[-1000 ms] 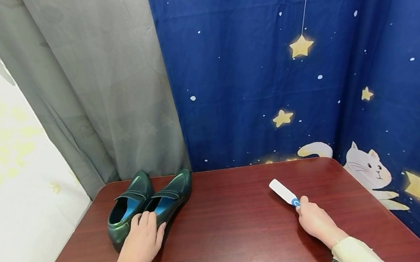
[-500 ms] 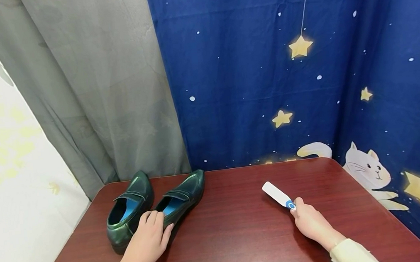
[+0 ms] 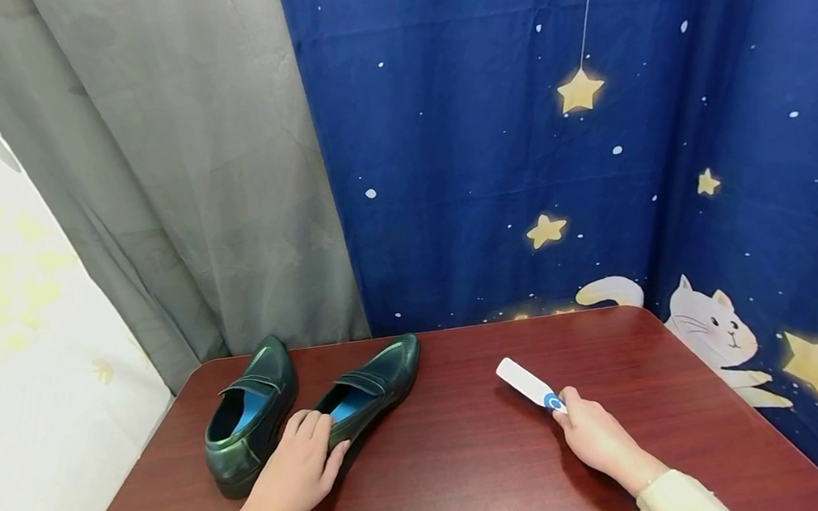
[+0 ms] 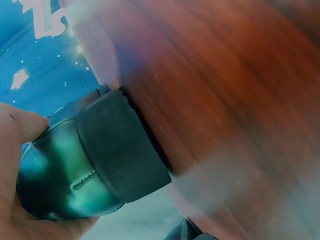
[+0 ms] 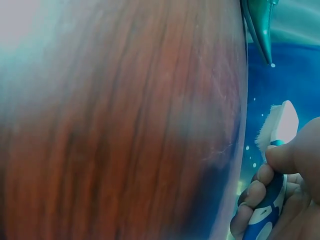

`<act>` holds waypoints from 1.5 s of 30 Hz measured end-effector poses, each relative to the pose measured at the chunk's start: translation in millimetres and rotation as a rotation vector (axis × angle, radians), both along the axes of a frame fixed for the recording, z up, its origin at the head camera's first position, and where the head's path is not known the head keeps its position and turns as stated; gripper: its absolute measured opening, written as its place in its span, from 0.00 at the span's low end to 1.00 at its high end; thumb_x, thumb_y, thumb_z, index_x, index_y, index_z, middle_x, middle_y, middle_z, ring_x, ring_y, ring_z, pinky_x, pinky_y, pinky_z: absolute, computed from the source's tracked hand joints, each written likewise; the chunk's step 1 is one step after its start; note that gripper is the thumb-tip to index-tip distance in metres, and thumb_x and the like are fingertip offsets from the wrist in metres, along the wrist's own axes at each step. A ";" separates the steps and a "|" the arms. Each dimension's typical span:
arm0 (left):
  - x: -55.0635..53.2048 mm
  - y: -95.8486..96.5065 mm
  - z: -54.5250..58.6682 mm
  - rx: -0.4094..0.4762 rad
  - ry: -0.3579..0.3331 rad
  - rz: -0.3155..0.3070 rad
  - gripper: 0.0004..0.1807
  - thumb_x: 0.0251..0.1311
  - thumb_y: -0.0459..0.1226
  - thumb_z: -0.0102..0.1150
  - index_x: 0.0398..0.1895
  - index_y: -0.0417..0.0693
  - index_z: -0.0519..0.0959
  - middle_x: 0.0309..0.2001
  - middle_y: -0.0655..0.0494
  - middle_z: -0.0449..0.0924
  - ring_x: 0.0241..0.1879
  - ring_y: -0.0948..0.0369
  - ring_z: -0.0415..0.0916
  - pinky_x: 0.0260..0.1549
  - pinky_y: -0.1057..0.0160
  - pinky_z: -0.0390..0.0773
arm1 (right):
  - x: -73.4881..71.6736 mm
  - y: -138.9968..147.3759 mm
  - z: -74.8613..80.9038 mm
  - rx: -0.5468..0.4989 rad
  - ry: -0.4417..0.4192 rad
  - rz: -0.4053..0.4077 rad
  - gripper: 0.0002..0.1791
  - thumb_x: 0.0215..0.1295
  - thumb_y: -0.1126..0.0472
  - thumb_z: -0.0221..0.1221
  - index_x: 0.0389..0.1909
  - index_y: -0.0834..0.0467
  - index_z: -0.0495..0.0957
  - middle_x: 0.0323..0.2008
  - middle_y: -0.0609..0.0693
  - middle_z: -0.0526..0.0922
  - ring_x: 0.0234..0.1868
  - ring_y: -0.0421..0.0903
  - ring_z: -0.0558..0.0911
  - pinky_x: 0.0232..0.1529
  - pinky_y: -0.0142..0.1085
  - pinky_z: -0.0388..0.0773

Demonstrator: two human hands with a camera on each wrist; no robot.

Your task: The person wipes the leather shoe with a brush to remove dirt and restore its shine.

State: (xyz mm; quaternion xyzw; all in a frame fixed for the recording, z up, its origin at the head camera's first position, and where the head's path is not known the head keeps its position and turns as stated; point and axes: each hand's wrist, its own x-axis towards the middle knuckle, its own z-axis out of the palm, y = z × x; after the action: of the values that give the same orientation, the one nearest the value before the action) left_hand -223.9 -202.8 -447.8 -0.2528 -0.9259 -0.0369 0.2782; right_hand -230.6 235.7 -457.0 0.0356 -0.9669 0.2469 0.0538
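Note:
My left hand (image 3: 296,472) grips the heel end of a dark green loafer (image 3: 386,371) with a blue insole, its toe pointing to the back right. In the left wrist view, thumb and fingers hold the upper around the heel, and the black heel block (image 4: 122,150) sits close to the tabletop. A matching loafer (image 3: 233,459) stands just to the left, untouched. On the right, my right hand (image 3: 600,437) holds a scrub brush (image 3: 524,381) by its handle above the table. White bristles (image 5: 267,130) and a blue-and-white handle (image 5: 266,220) show in the right wrist view.
The reddish-brown wooden table (image 3: 463,462) fills the foreground. Behind it hang a grey curtain (image 3: 204,168) and a blue star-patterned curtain (image 3: 445,163), close to the back edge. A white patterned surface (image 3: 20,403) lies along the left side.
My left hand has shifted the gripped loafer to the right, widening the gap from the other shoe. My right hand has brought the brush slightly left, closer to it.

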 end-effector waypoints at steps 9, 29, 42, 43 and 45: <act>-1.0 7.3 -0.3 -0.014 -0.050 -0.008 0.17 0.63 0.45 0.68 0.42 0.45 0.73 0.38 0.55 0.74 0.50 0.52 0.70 0.51 0.53 0.77 | 1.9 -3.4 3.3 0.042 0.063 0.014 0.04 0.72 0.64 0.57 0.37 0.58 0.72 0.26 0.49 0.76 0.28 0.46 0.75 0.31 0.43 0.73; -1.4 17.0 3.6 -0.046 -0.070 -0.068 0.15 0.65 0.45 0.66 0.39 0.47 0.73 0.38 0.55 0.74 0.50 0.52 0.72 0.56 0.51 0.75 | 5.1 -8.4 3.3 -0.010 0.040 0.006 0.05 0.73 0.63 0.55 0.38 0.59 0.69 0.24 0.49 0.73 0.27 0.46 0.72 0.29 0.41 0.70; 0.2 21.7 5.8 -0.043 -0.063 -0.098 0.15 0.65 0.45 0.66 0.40 0.48 0.73 0.39 0.56 0.74 0.50 0.54 0.72 0.55 0.53 0.76 | 5.5 -14.0 3.2 -0.033 0.041 0.024 0.05 0.73 0.63 0.56 0.37 0.59 0.69 0.24 0.49 0.73 0.27 0.45 0.72 0.30 0.41 0.70; 0.1 22.0 6.0 -0.042 -0.062 -0.099 0.15 0.65 0.46 0.66 0.40 0.48 0.73 0.39 0.56 0.74 0.50 0.54 0.72 0.55 0.53 0.76 | 5.6 -14.4 3.4 -0.038 0.037 0.023 0.05 0.73 0.63 0.56 0.37 0.58 0.69 0.24 0.49 0.73 0.27 0.45 0.72 0.30 0.41 0.70; -0.3 22.4 6.1 -0.043 -0.058 -0.101 0.15 0.64 0.46 0.66 0.41 0.48 0.73 0.39 0.56 0.74 0.50 0.54 0.72 0.55 0.54 0.76 | 5.9 -15.4 3.9 -0.042 0.038 0.024 0.05 0.73 0.63 0.56 0.37 0.58 0.69 0.24 0.49 0.73 0.27 0.45 0.72 0.30 0.40 0.70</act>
State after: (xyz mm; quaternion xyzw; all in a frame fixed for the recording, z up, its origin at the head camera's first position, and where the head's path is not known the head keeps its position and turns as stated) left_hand -224.2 -180.4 -441.7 -0.3039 -0.9202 -0.0382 0.2436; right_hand -224.7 220.3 -453.1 0.0509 -0.9598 0.2672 0.0698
